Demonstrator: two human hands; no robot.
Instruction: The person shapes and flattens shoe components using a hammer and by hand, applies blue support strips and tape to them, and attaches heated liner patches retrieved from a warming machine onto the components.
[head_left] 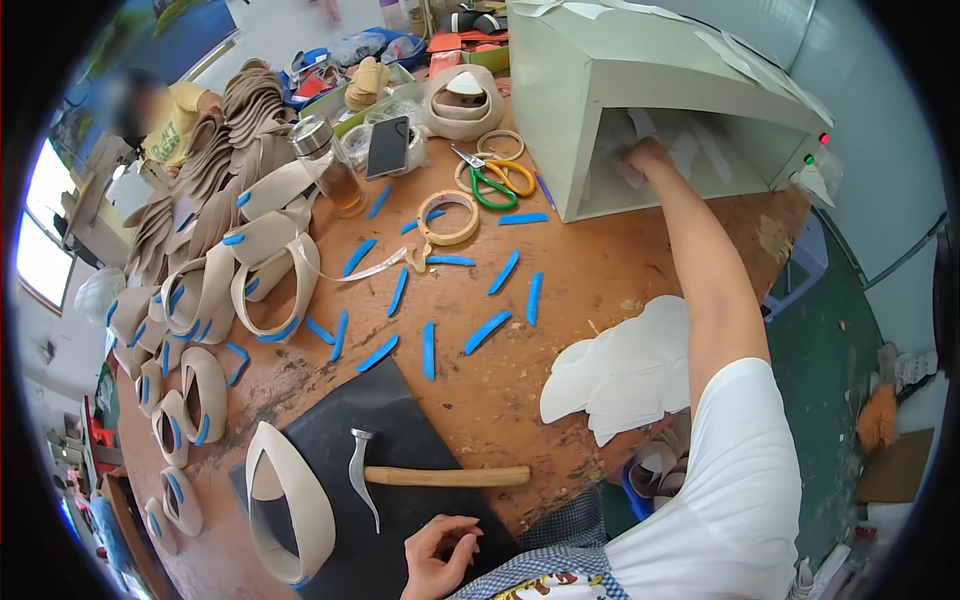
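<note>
My right hand (650,157) reaches into the open front of a pale green box (555,130), among white pieces (685,150); its fingers are mostly hidden. My left hand (440,552) rests with curled fingers at the lower edge of a black mat (400,420). Above it on the mat lies a hammer (450,477) with a wooden handle. Left of the hammer stands a beige shoe upper (315,505) with a blue strip at its lower end. Blue strips (429,350) are scattered over the wooden table (480,400).
White cut pieces (625,370) lie at the right. Beige uppers (205,390) and stacked pieces (255,100) fill the left. Further back are a tape roll (448,218), scissors (492,185), a phone (388,148) and a glass bottle (335,170). Another person (180,120) is at far left.
</note>
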